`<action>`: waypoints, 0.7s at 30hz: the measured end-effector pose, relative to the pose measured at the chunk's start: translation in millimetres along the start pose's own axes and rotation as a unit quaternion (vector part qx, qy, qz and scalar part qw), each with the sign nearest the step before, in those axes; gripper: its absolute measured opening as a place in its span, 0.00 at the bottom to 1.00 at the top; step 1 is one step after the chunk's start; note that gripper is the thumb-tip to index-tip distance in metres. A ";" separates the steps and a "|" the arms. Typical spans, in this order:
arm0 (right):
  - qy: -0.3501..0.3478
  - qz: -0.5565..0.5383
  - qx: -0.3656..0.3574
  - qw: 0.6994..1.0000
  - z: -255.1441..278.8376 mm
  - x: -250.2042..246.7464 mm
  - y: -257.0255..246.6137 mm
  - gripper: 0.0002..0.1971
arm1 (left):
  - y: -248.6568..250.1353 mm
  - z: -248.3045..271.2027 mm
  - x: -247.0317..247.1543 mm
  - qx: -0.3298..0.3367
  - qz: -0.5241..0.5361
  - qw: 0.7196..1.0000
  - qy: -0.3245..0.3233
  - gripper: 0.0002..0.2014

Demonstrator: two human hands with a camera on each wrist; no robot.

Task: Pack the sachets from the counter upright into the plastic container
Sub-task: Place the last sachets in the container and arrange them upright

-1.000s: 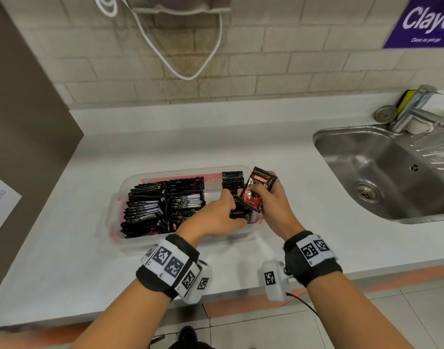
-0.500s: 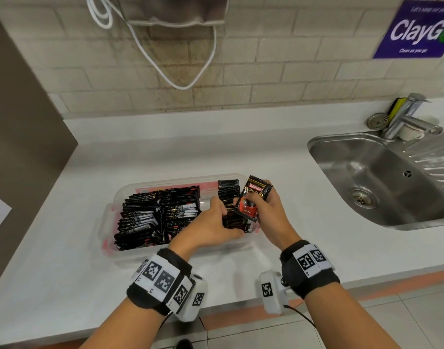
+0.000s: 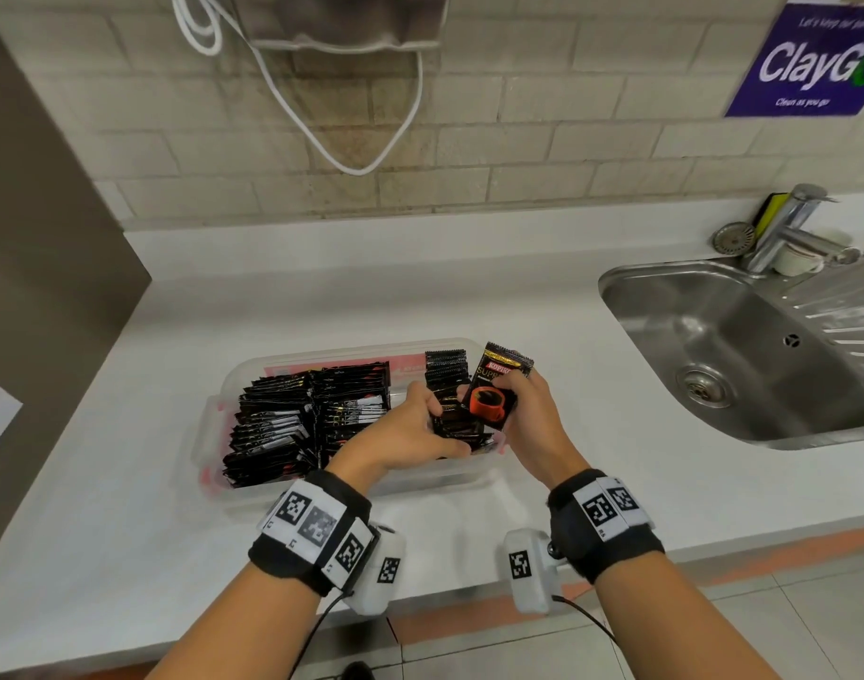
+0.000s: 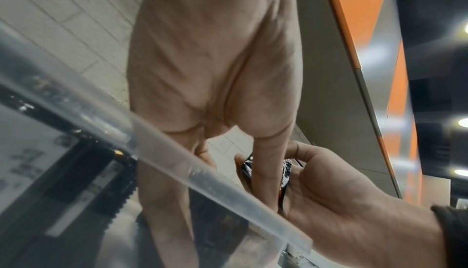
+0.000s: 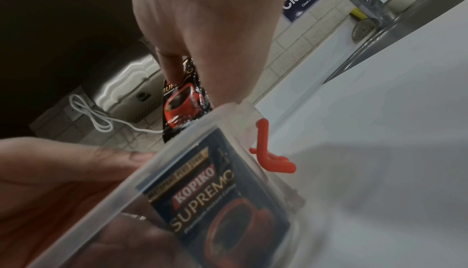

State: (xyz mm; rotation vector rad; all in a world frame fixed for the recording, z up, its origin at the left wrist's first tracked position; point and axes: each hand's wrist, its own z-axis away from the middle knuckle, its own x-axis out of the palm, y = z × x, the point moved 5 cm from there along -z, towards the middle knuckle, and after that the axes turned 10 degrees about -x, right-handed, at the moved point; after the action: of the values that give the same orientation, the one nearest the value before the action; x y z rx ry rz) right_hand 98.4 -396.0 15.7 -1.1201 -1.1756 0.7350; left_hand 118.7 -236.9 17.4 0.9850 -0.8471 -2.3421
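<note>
A clear plastic container (image 3: pixel 209 434) lies on the white counter (image 3: pixel 371 287), and rows of black sachets (image 3: pixel 312 409) stand packed in its left part. At its right end my left hand (image 3: pixel 437 424) grips a short stack of sachets (image 3: pixel 457 427), fingers reaching down inside the wall (image 4: pixel 177 164). My right hand (image 3: pixel 506 385) pinches a single black sachet with a red cup print (image 3: pixel 496 390), tilted just above and against that stack. The same sachet (image 5: pixel 181 102) shows above the container rim (image 5: pixel 177 152) in the right wrist view.
A steel sink (image 3: pixel 739 360) with a tap (image 3: pixel 788 223) lies to the right. The brick wall behind carries a hanging white cable (image 3: pixel 322 120). A dark panel (image 3: pixel 37 238) bounds the counter on the left. A red latch (image 5: pixel 268 156) sticks out of the container's right end.
Both hands have stayed at the container's right end. The sachet in my right hand has come down slightly towards the stack that my left hand holds.
</note>
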 end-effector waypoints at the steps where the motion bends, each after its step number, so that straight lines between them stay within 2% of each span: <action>1: 0.001 0.001 0.002 1.000 -0.1 -0.2 0.7 0.18 | -0.5 -0.7 -0.1 -0.001 0.002 1.000 0.001 0.28; 8: -0.001 0.024 -0.002 1.000 0.2 -1.0 1.3 0.14 | 0.8 -6.9 -3.3 -0.005 -0.028 0.999 0.028 0.32; 15: 0.008 0.029 0.000 1.000 -0.3 -1.2 1.5 0.16 | 6.6 -6.5 -4.8 0.002 -0.079 0.996 0.048 0.33; 21: -0.019 0.052 -0.050 0.997 3.3 3.1 -6.3 0.15 | 10.9 -0.7 -2.9 0.030 -0.086 0.992 0.089 0.32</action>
State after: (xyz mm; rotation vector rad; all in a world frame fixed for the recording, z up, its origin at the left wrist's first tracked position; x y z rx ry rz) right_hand 95.5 -394.2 22.7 -1.2632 -1.2051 0.7863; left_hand 123.0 -243.0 25.9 1.3178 -0.7953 -2.3369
